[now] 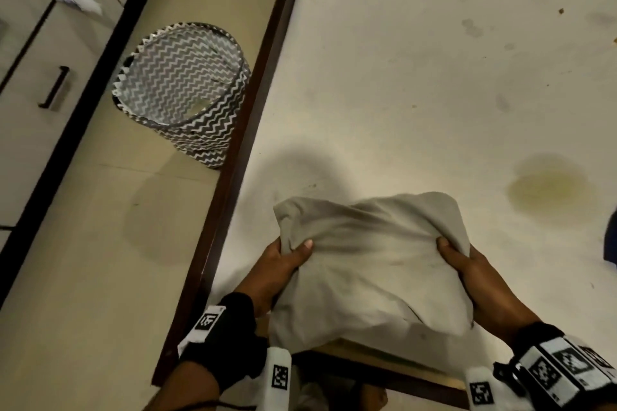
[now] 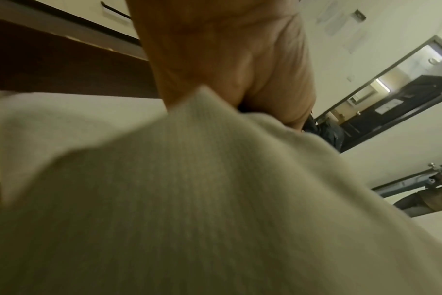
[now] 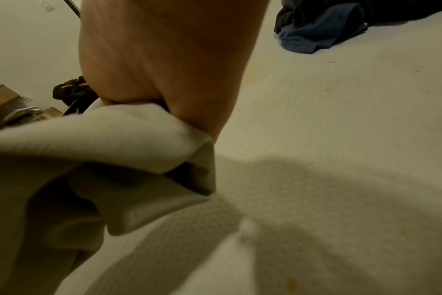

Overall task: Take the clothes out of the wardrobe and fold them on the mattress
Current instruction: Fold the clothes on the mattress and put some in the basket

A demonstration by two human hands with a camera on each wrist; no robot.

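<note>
Both hands gripped a beige ribbed garment (image 1: 370,264): the left hand (image 1: 277,272) pinched its left edge, thumb on top, and the right hand (image 1: 480,280) pinched its right edge. It hung bunched just above the stained mattress (image 1: 434,77), near the dark wooden bed frame (image 1: 233,177). A zigzag-patterned laundry basket (image 1: 182,90) stood on the floor beside the wardrobe (image 1: 40,53).

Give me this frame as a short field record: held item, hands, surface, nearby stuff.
held item: beige garment, bunched, lifted above the mattress corner
left hand: grips the garment's left edge
right hand: grips its right edge
surface: cream mattress, stained
bed frame: dark wood, along the mattress's left side
floor: zigzag-patterned basket
other clothes: dark blue pile on the mattress
</note>
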